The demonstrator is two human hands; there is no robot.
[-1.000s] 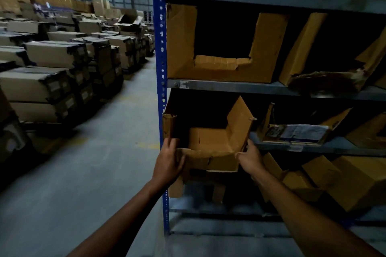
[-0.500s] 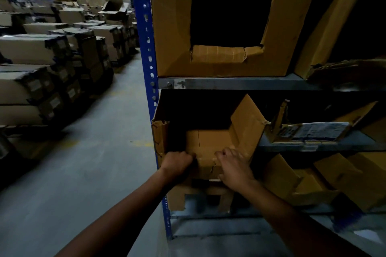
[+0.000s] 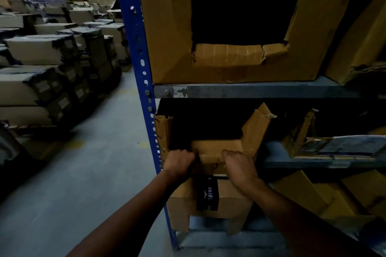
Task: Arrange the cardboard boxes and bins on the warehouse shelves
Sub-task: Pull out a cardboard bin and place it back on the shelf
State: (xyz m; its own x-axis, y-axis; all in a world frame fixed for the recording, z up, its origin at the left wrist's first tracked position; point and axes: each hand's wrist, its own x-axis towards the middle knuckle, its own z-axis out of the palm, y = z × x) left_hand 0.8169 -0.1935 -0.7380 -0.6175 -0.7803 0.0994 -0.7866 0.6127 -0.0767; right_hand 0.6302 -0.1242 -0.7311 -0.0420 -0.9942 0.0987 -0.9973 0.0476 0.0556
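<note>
A torn cardboard bin (image 3: 254, 131) sits on the middle shelf at the left end of the rack, its front cut low. My left hand (image 3: 179, 163) grips the left part of the bin's low front lip, fingers curled over the edge. My right hand (image 3: 240, 166) grips the same lip further right, near the bin's slanted right wall. Below my hands another cardboard box (image 3: 234, 200) with a black label (image 3: 207, 193) stands on the lower shelf. A larger cut-front bin (image 3: 165, 27) fills the shelf above.
The blue rack upright (image 3: 136, 52) runs just left of my hands. A grey shelf beam (image 3: 261, 91) crosses above the bin. More bent bins (image 3: 300, 131) lie to the right. Stacked taped cartons (image 3: 41, 52) line the aisle across the grey floor (image 3: 83, 183).
Both hands moved from the bin's outer corners inward onto its front lip and curled over it. The view has come closer to the rack and dropped lower.
</note>
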